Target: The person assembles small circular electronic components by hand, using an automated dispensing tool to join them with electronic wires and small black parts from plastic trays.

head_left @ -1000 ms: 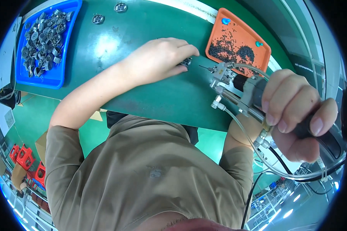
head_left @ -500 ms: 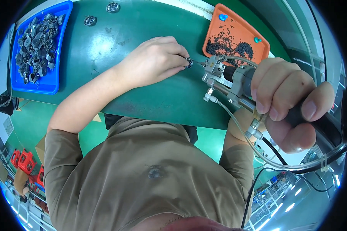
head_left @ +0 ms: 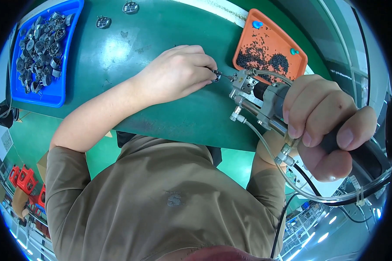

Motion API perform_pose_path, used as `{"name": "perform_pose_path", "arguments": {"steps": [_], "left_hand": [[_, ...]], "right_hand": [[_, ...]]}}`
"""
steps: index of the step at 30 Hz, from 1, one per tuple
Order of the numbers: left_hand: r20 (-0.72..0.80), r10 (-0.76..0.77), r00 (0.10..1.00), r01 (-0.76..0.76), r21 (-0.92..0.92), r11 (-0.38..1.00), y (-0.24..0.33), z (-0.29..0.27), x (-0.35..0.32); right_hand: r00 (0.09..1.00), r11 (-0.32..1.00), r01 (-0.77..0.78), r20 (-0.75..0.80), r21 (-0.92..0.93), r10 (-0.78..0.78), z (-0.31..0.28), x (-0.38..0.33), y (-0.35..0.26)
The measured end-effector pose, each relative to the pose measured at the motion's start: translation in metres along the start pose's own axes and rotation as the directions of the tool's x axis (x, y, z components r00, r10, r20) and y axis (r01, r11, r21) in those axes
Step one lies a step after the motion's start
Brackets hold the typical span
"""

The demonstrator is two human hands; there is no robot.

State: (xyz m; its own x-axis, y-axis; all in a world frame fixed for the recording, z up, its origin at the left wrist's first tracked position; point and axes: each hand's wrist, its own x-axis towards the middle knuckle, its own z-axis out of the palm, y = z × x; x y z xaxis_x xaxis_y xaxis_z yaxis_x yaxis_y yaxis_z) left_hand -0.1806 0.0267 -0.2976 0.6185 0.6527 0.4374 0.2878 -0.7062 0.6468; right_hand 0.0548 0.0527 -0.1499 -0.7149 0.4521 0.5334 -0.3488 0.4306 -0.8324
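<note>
The small round part [head_left: 216, 76] is over the right half of the worktop [head_left: 170, 117], between its far and near edges, pinched between the thumb and fingers of your left hand [head_left: 183, 74]. Your right hand [head_left: 331, 124] has its fingers wrapped around the dark handle of the powered tool [head_left: 274, 102], whose thin bit [head_left: 228, 77] points left at the part; whether the two touch is too small to tell. A clear hose [head_left: 268, 148] loops from the tool toward you. Just beyond the tool's head, by the worktop's far edge toward the right, the orange tray [head_left: 270, 37] carries scattered small dark pieces [head_left: 274, 64] and two blue-green knobs [head_left: 257, 25]. Two more round parts [head_left: 103, 22] lie near the far edge, left of centre. At the worktop's left edge, the blue tray [head_left: 34, 98] holds heaped grey parts [head_left: 41, 48].
</note>
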Motion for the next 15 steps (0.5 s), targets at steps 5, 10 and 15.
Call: {"name": "perform_pose_path", "arguments": {"steps": [5, 10, 15], "left_hand": [[0.019, 0.006, 1.000, -0.006, -0.004, 1.000, 0.003, -0.003, 0.002], [0.020, 0.015, 1.000, -0.015, -0.013, 1.000, 0.002, 0.000, 0.001], [0.025, 0.010, 1.000, -0.009, -0.023, 1.000, 0.003, 0.000, -0.002]], "right_hand": [[0.984, 0.991, -0.124, -0.137, -0.058, 0.115, 0.016, 0.003, -0.007], [0.865, 0.954, -0.276, -0.463, -0.120, 0.192, 0.051, 0.019, -0.014], [0.972, 0.998, -0.002, -0.234, -0.064, -0.013, 0.014, -0.007, -0.036]]}}
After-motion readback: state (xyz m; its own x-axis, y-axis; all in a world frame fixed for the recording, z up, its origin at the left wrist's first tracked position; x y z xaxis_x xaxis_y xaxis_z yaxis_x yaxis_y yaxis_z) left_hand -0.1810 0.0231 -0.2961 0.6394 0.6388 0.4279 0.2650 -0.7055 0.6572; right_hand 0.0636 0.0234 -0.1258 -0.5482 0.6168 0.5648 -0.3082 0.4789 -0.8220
